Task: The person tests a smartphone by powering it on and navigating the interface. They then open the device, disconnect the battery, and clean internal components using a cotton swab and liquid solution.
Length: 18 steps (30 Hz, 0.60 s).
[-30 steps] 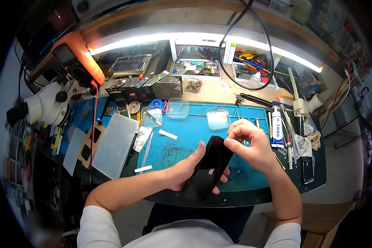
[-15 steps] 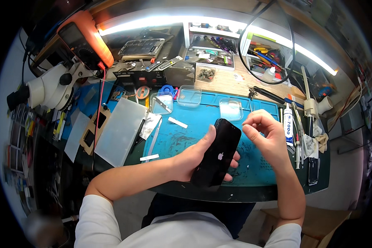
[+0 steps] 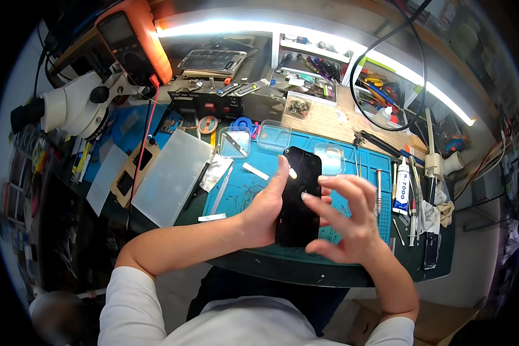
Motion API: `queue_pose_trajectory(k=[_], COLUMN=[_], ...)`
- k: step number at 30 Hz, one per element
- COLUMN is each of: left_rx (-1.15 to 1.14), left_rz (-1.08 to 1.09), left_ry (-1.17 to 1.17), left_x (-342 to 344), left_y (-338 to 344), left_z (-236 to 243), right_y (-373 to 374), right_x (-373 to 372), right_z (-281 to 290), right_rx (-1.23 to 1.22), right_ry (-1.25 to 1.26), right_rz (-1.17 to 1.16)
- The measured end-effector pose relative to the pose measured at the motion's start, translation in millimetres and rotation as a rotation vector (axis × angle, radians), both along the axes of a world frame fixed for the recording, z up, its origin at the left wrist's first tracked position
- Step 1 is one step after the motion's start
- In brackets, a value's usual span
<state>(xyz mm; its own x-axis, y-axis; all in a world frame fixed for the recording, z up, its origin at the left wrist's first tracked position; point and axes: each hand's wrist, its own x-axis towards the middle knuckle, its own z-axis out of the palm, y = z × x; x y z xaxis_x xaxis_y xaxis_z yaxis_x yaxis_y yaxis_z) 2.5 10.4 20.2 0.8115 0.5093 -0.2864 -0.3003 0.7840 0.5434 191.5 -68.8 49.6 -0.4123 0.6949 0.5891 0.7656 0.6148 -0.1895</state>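
Note:
My left hand (image 3: 264, 213) grips a black smartphone (image 3: 297, 222) held upright over the blue work mat (image 3: 240, 196). Its glossy dark screen faces me with small bright reflections near the top. My right hand (image 3: 346, 222) has its fingers apart at the phone's right side, with a fingertip at the screen; whether it touches is hard to tell. Nothing shows between those fingers. Behind the phone are clear plastic boxes (image 3: 274, 134), and left of it lie a white strip (image 3: 254, 169) and a crumpled cloth (image 3: 216, 172).
At left stand a white microscope (image 3: 69, 104) and orange multimeter (image 3: 155, 49), beside a translucent sheet (image 3: 170, 176). At right lie pliers (image 3: 379, 143), a glue tube (image 3: 402, 187), syringe (image 3: 412, 230) and another phone (image 3: 431, 251). Tool drawers (image 3: 375, 86) and a cable loop line the back.
The phone has turned more upright, and the logo shown on its screen has gone. My right hand has moved down across it, its fingers spreading. The view has shifted slightly.

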Motion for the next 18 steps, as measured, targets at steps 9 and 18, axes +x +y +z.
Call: queue_pose_trajectory(k=[9, 18], left_rx=[0.034, 0.02], left_rz=[0.046, 0.069], left_ry=[-0.025, -0.082], left_x=[-2.2, 0.3], left_y=[6.1, 6.2], left_z=[3.4, 1.1], right_y=[-5.3, -11.8], right_x=[-11.3, -6.9], right_z=[-8.8, -12.2], right_rx=[-0.087, 0.068], right_ry=[-0.001, 0.255], right_rz=[0.183, 0.245])
